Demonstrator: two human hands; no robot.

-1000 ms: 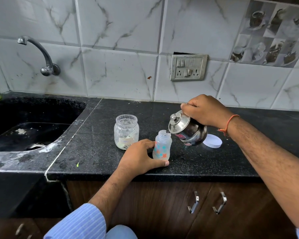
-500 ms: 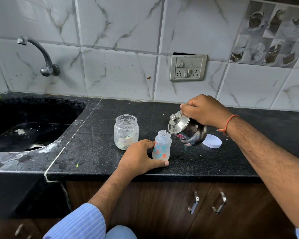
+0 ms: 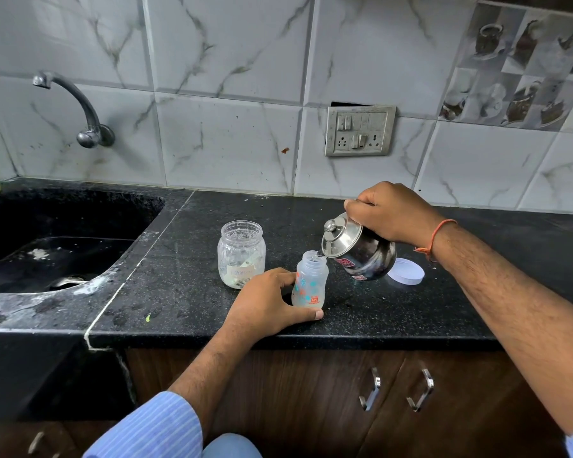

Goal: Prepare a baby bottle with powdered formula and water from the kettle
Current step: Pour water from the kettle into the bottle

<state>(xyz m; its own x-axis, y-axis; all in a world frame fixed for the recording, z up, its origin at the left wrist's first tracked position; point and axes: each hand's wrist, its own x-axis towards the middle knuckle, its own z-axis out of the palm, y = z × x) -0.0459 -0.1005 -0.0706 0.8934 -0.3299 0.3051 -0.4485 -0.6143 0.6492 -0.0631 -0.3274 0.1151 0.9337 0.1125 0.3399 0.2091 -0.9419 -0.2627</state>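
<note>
You are pouring water: your right hand (image 3: 389,211) is grasping the tilted kettle (image 3: 361,247), spout over the bottle (image 3: 310,280) at frame centre, steadied upright on the tabletop (image 3: 186,285) in your left hand (image 3: 267,300) grip. Next move, in my judgement: level the kettle before overfilling.

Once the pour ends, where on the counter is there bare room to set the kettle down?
Bare counter lies right of the white lid, under the right forearm, and along the wall behind the jar. It is crowded around the baby bottle, between jar, left hand, kettle and lid.
</note>
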